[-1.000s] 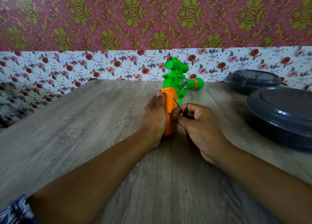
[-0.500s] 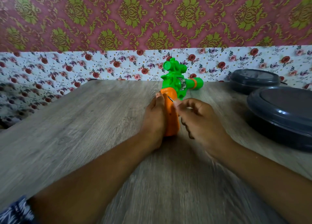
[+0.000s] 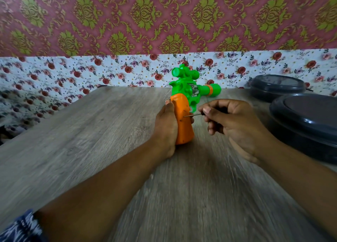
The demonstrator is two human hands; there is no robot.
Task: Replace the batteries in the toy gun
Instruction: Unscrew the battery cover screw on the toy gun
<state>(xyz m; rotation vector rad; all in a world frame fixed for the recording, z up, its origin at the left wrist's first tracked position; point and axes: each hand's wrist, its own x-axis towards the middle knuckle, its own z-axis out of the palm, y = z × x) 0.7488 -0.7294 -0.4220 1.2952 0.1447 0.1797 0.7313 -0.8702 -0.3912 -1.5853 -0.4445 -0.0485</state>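
The left hand (image 3: pixel 166 125) grips the light, hard toy gun (image 3: pixel 184 103) by its orange handle; the right hand (image 3: pixel 235 125) pinches what looks like a thin screwdriver (image 3: pixel 193 115).

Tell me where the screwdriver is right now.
Head view, just right of centre: the right hand pinches the screwdriver, its tip against the orange grip of the toy gun, which the left hand steadies.

Green toy gun (image 3: pixel 187 88) with orange grip (image 3: pixel 182 125), dark grey containers (image 3: pixel 306 121), floral wallpaper (image 3: pixel 73 72)
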